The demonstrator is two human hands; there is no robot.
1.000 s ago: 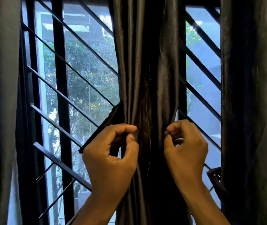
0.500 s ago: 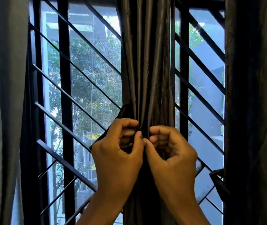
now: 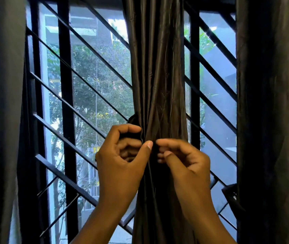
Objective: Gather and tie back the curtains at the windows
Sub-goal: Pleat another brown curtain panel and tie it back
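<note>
So we've got the middle curtain (image 3: pixel 157 76) bunched into a tight column right in front of the window bars (image 3: pixel 94 95). Our left hand (image 3: pixel 122 159) has its fingers curled round a dark tie-back band (image 3: pixel 133 120) at the bunch's left edge, thumb pressed to the fabric. Our right hand (image 3: pixel 184 159) pinches the front of the gather just beside it. More curtains hang at the far left (image 3: pixel 1 103) and right (image 3: pixel 272 103).
</note>
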